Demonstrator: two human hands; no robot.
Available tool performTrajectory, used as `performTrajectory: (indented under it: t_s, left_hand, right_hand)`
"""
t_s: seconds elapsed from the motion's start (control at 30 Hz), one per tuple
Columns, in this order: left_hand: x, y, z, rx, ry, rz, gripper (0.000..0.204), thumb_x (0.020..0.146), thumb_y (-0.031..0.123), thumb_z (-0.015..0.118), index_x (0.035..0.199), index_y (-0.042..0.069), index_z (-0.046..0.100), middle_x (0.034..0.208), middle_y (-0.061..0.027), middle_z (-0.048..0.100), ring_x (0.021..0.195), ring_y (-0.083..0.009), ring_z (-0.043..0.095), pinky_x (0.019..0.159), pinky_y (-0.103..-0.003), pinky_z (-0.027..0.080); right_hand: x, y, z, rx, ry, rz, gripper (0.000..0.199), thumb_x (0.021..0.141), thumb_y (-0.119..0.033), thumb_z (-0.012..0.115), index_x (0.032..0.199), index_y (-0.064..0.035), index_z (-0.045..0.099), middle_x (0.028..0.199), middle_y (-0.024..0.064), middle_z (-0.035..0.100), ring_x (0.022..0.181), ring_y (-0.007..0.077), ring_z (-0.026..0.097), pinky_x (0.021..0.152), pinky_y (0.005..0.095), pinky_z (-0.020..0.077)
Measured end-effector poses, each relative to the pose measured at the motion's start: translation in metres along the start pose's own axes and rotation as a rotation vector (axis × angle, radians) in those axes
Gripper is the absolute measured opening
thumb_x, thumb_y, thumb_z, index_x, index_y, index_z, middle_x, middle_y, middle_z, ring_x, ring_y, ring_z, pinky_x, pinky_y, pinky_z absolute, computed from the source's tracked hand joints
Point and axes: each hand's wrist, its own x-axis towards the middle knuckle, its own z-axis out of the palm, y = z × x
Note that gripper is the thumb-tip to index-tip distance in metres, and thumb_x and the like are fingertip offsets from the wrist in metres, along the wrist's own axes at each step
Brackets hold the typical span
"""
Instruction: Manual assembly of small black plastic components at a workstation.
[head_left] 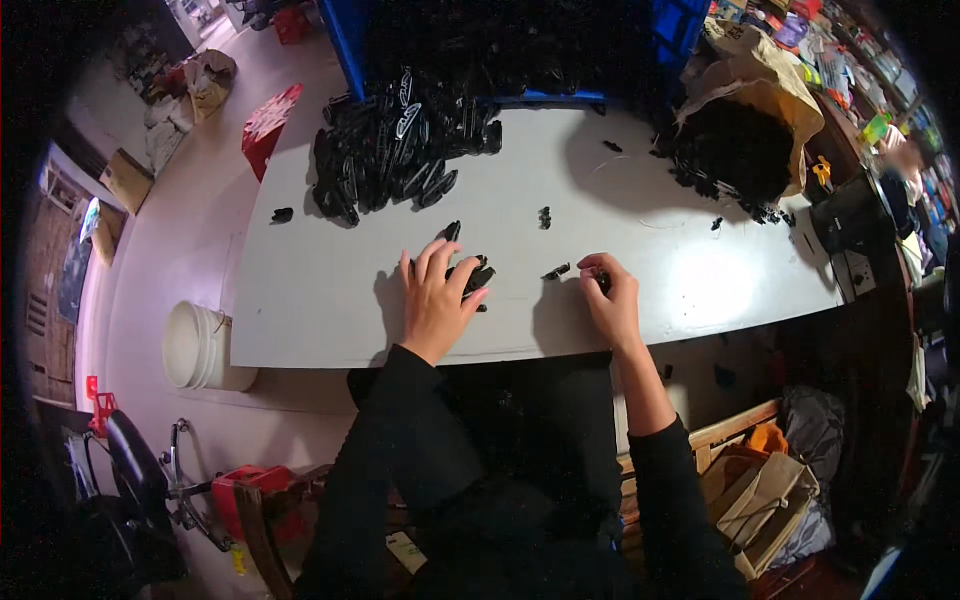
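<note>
My left hand (436, 306) is over the near part of the white tabletop, its fingers spread and bent around black plastic parts (480, 278). These parts show between the index finger and thumb; some are partly hidden by the hand. Another black part (453, 230) lies just beyond the fingertips. To the right, my right hand (614, 300) is closed, with a small dark piece (602, 281) between thumb and fingers. A little left of it a small black piece (557, 271) rests on the table, and a similar piece (545, 217) sits farther back.
A heap of long black plastic parts (385, 160) spills from a blue crate (690, 40) at the back. An open sack (790, 90) of small black pieces stands at the back right. A white bucket (190, 345) is on the floor beyond the table's left edge (236, 300).
</note>
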Motion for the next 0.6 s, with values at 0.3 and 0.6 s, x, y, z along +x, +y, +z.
performTrajectory:
  t_s: [0.3, 0.6]
  left_hand:
    - [0.002, 0.007, -0.011, -0.09, -0.044, -0.118, 0.029, 0.064, 0.012, 0.074, 0.088, 0.009, 0.058, 0.098, -0.0045, 0.051, 0.102, -0.0258, 0.045, 0.087, -0.04, 0.034]
    - [-0.02, 0.035, -0.029, -1.172, -0.031, -0.488, 0.014, 0.093, 0.013, 0.045, 0.104, 0.004, 0.042, 0.074, -0.0034, 0.053, 0.057, -0.0047, 0.042, 0.049, -0.018, 0.034]
  right_hand:
    - [0.002, -0.032, 0.018, -0.6, -0.08, 0.121, 0.028, 0.079, -0.029, 0.064, 0.083, -0.0018, 0.057, 0.073, 0.0163, 0.062, 0.069, 0.0357, 0.059, 0.062, 0.0399, 0.046]
    - [-0.011, -0.021, 0.015, -0.421, -0.183, 0.049, 0.014, 0.075, -0.017, 0.062, 0.081, -0.004, 0.061, 0.074, 0.0145, 0.062, 0.069, 0.0313, 0.06, 0.062, 0.0365, 0.0468]
